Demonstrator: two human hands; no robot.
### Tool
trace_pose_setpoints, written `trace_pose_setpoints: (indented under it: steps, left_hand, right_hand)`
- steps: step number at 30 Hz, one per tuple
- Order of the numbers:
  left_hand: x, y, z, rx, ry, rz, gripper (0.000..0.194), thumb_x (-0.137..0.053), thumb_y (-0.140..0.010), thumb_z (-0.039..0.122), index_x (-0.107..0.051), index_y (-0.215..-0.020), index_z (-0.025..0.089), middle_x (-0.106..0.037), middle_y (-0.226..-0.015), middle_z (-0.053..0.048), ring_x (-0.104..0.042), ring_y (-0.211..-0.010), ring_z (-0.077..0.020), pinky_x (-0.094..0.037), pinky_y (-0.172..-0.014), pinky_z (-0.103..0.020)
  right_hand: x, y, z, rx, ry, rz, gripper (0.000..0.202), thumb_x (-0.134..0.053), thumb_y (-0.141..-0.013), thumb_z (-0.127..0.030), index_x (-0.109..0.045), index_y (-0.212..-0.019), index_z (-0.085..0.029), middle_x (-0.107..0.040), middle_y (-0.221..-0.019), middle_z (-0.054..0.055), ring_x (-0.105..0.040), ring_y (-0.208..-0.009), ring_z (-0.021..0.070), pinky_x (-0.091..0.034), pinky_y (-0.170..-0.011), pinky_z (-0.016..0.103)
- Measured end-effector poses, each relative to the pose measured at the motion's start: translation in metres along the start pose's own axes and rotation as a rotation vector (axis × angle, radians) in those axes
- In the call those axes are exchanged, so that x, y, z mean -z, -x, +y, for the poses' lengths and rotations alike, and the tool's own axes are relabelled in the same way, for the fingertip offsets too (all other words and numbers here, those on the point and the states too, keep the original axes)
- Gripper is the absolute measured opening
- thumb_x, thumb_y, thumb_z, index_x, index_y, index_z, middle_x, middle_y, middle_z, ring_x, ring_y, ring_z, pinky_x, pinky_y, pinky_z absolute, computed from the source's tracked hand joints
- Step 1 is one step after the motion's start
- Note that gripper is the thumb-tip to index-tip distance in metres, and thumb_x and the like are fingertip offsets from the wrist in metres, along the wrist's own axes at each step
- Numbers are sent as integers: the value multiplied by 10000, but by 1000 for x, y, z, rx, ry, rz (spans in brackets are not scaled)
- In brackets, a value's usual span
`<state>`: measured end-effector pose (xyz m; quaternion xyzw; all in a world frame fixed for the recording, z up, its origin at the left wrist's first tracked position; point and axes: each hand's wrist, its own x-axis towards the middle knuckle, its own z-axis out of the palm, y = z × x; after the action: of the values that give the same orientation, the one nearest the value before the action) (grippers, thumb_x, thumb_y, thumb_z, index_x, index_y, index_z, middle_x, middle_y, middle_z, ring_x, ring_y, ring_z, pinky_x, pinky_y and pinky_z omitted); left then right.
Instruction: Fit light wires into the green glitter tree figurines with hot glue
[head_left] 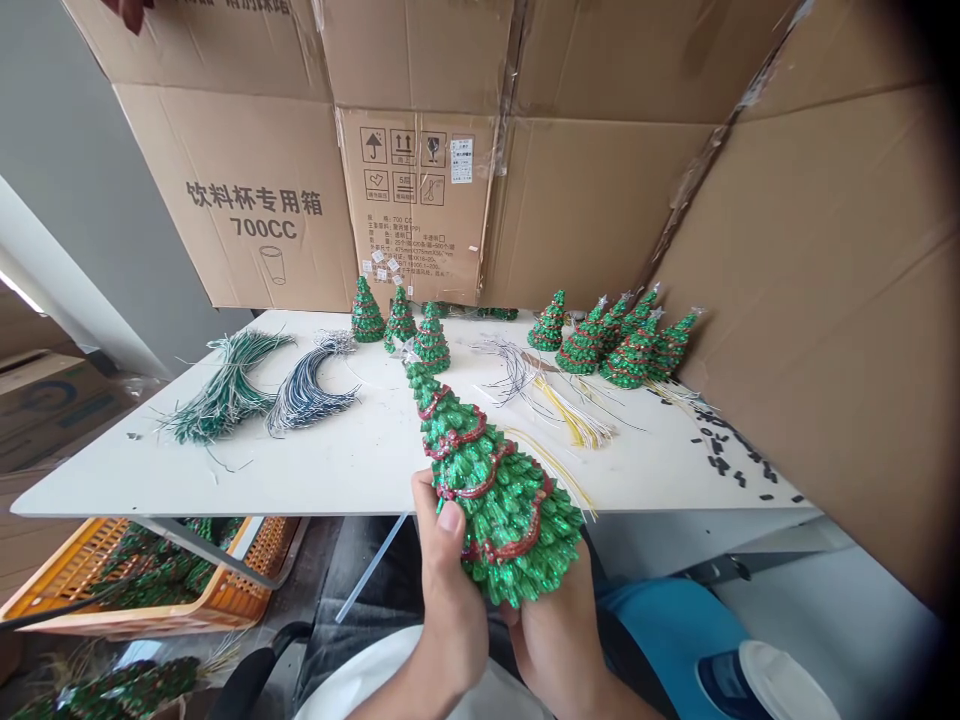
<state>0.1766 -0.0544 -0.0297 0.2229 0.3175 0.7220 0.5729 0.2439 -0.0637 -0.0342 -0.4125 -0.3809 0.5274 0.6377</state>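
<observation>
A glittery green Christmas tree figurine (487,480) with red garlands is tilted up to the left over my lap, in front of the table edge. My left hand (446,560) is closed round its left side, with the thumb lying along the branches. Beneath the base, my right hand (555,620) supports the tree from the lower right; its fingers are mostly hidden behind the figurine. Smaller trees (431,340) stand on the table just past the tip of the held one, which carries a pale star-like piece.
The white table (360,480) bears green wires (229,385), blue-and-white wires (315,385), yellow wires (574,410) and more trees (634,345) at right. Cardboard panels (420,60) wall the back and right. An orange crate (217,605) holds trees at lower left; a white-lidded tub (784,680) sits lower right.
</observation>
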Motion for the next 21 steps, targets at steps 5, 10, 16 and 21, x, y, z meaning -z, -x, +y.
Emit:
trace_pose_setpoints:
  steps: [5, 10, 16, 21]
  left_hand:
    - [0, -1, 4, 28, 5, -33, 528, -843, -857, 719, -663, -1109, 290, -650, -814, -3, -731, -853, -296, -628, -679, -373]
    - [-1, -5, 1, -9, -2, -13, 521, -833, -878, 705, -661, -1110, 271, -732, -996, -43, -736, -1003, -291, -639, -808, -371]
    - [1, -6, -6, -27, 28, -42, 512, -800, -903, 701, -688, -1169, 278, -762, -1080, -58, -732, -1090, -325, -635, -944, -437]
    - [2, -7, -7, -49, 6, -48, 529, -796, -908, 701, -704, -1212, 279, -765, -1091, -66, -719, -1128, -345, -614, -1021, -479]
  right_hand:
    - [1, 3, 7, -116, -111, -27, 256, -869, -765, -221, -629, -680, -238, -455, -537, -86, -290, -482, 82, -345, -449, 245]
    - [-4, 0, -4, -133, -127, -25, 433, -940, -755, -308, -562, -561, -229, -435, -500, -77, -327, -494, 88, -271, -463, 231]
    - [-4, 0, -7, -135, -189, 11, 397, -941, -698, -292, -566, -579, -246, -425, -482, -90, -321, -495, 94, -296, -464, 231]
    - [0, 0, -6, -142, -205, 18, 369, -974, -711, -289, -624, -604, -245, -492, -501, -73, -384, -513, 104, -354, -488, 236]
